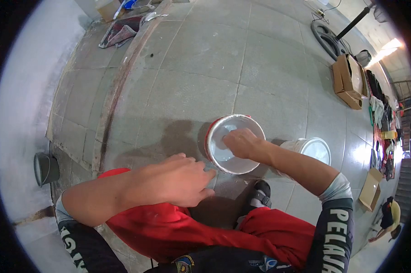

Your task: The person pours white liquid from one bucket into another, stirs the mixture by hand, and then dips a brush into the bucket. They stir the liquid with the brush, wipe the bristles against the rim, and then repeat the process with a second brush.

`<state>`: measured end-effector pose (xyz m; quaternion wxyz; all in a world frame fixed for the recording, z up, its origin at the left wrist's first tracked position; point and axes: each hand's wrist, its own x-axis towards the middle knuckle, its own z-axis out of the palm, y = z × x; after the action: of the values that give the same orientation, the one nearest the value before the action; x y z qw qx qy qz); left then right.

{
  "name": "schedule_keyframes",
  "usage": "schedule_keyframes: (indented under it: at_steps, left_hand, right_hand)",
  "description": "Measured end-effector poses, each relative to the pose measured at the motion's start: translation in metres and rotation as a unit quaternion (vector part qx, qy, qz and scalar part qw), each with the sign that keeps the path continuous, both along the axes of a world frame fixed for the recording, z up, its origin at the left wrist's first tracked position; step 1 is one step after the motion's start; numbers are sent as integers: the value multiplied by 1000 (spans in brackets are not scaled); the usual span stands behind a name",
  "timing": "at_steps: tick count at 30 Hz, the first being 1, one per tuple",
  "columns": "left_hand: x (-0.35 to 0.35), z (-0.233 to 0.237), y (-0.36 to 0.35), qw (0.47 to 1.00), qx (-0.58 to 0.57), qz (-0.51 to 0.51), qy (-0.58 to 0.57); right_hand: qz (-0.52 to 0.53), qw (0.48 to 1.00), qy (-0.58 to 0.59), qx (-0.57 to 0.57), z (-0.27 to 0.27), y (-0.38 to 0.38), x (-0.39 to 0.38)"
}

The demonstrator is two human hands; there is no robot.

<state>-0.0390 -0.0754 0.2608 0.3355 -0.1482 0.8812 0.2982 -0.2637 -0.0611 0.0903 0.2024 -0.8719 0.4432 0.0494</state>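
My right hand reaches down inside an open bucket with a red outside and a white-smeared rim. The fingers are curled, and their tips and anything in them are hidden. Pale, whitish liquid lies in the bucket. To the left of the bucket my left hand hangs above my red-clothed knee, its fingers apart and bent, holding nothing. A white bucket with a pale round top stands just right of the open one, partly behind my right forearm.
A dark bucket stands by the left wall. A cloth lies at the upper left. Cardboard boxes and a coiled hose are on the right. Another person is at the far lower right.
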Motion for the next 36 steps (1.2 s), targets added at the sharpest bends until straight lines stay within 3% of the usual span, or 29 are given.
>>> schedule_keyframes:
  at_steps: [3, 7, 10, 16, 18, 21, 25, 27, 28, 30, 31, 33, 34, 36]
  left_hand:
    - [2, 0, -1, 1000, -3, -1, -4]
    - [6, 5, 0, 1000, -6, 7, 7]
    - [7, 5, 0, 1000, -2, 8, 7]
    - [7, 2, 1, 1000, -7, 2, 11]
    - [6, 3, 2, 1000, -2, -1, 6]
    - [7, 5, 3, 1000, -10, 7, 15]
    - [9, 1, 4, 1000, -14, 6, 13]
    - [6, 2, 4, 1000, -21, 0, 17]
    - [4, 4, 3, 1000, -13, 1, 4]
    - [3, 6, 2, 1000, -7, 1, -11]
    - [4, 6, 2, 1000, -5, 4, -7]
    - [6, 4, 2, 1000, -3, 10, -3]
    - [7, 2, 3, 1000, -9, 9, 5]
    - [8, 0, 3, 1000, -12, 8, 14]
  right_hand:
    - [50, 992, 79, 80, 9, 1, 1]
    - [44, 988, 128, 79, 35, 12, 7]
    - [82, 979, 178, 57, 49, 13, 11]
    - [30, 989, 111, -91, 12, 10, 12]
    - [-66, 980, 184, -34, 0, 12, 17]
    - [-122, 975, 178, 45, 2, 21, 17]
    - [-128, 966, 163, 153, 9, 4, 13]
    - [-16, 935, 194, 296, -14, -16, 7]
    - [-18, 935, 193, 296, -33, -15, 0]
    - [-179, 899, -69, 394, -62, -12, -16]
    - [-178, 899, -71, 394, -39, -12, -11]
    - [-360, 871, -69, 327, 34, -9, 4]
    - [-358, 871, -68, 329, 29, -7, 2]
    - [-220, 967, 19, 125, 26, -1, -3]
